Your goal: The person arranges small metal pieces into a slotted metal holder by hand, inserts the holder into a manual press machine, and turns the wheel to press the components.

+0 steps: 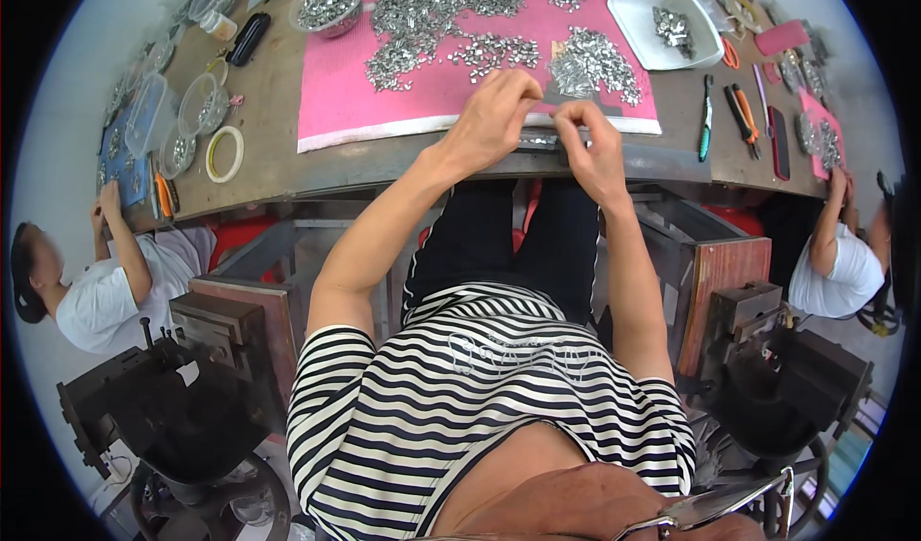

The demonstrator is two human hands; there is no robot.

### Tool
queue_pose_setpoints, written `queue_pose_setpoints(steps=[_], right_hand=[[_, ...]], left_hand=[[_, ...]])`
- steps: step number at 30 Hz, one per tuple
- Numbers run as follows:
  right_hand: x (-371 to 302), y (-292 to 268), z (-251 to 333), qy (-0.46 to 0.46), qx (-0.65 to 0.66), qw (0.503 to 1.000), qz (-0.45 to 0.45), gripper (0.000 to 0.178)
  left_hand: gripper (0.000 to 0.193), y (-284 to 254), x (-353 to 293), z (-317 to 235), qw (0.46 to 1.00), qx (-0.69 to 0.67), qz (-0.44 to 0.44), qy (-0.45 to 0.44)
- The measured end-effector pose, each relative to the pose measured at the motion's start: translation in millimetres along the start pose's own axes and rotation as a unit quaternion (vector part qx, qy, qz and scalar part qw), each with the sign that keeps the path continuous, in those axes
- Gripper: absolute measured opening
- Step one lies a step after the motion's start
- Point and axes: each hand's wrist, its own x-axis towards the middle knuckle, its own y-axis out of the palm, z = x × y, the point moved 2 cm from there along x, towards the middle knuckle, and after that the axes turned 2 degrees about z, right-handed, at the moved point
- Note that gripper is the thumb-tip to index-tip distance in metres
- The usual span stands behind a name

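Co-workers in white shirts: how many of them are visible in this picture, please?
2: one co-worker at the far left, another co-worker at the far right. More could be outside the view.

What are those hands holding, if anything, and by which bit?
Can't tell: anything the left hand or right hand might have in its grip is hidden or too small to see.

Left hand (495, 114), palm side hidden

Pink mat (331, 95); silvery metal pieces (413, 11); white tray (635, 21); black-and-white striped shirt (480, 426).
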Motion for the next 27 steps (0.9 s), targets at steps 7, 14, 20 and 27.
queue_pose_setpoints(steps=[7,14,20,27], right_hand=[[-16.4,-0.9,0.0,-0.023,-0.042,0.998,0.049,0.005],[-14.4,-0.1,1.3,-0.052,-0.07,0.994,0.06,0.009],[-11.7,0.6,15.4,-0.156,-0.234,0.957,0.072,0.015],[-15.6,-4.2,12.3,-0.154,-0.197,0.967,0.049,0.014]], left_hand=[[0.009,-8.3,-26.0,-12.6,0.997,0.008,0.011,-0.072],[0.006,-1.5,-38.3,-17.1,0.989,-0.042,-0.013,-0.144],[0.008,4.8,-37.1,-15.8,0.995,-0.029,0.0,-0.093],[0.005,13.2,-39.0,-14.9,0.998,0.015,0.0,-0.067]])
